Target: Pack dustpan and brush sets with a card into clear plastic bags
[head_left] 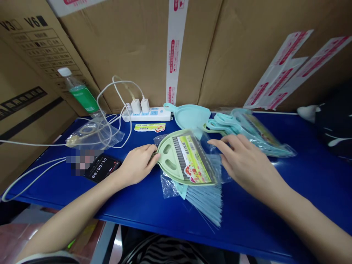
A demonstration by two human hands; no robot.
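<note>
My left hand [137, 165] pinches the left rim of a pale green dustpan [176, 156] that lies on the blue table [302, 176]. A colourful label card [191, 159] rests on the pan, and a clear plastic bag [167, 183] lies under it. A light blue brush [207, 200] sticks out beneath, bristles toward the front edge. My right hand [244, 161] hovers over the pan's right side, fingers spread and flat, holding nothing.
A stack of bagged blue dustpan sets [253, 132] and a loose blue dustpan [189, 115] lie behind. A power strip [148, 114] with chargers, a green-labelled bottle [81, 95], a phone [101, 168] and cables occupy the left. Cardboard boxes [132, 47] wall the back.
</note>
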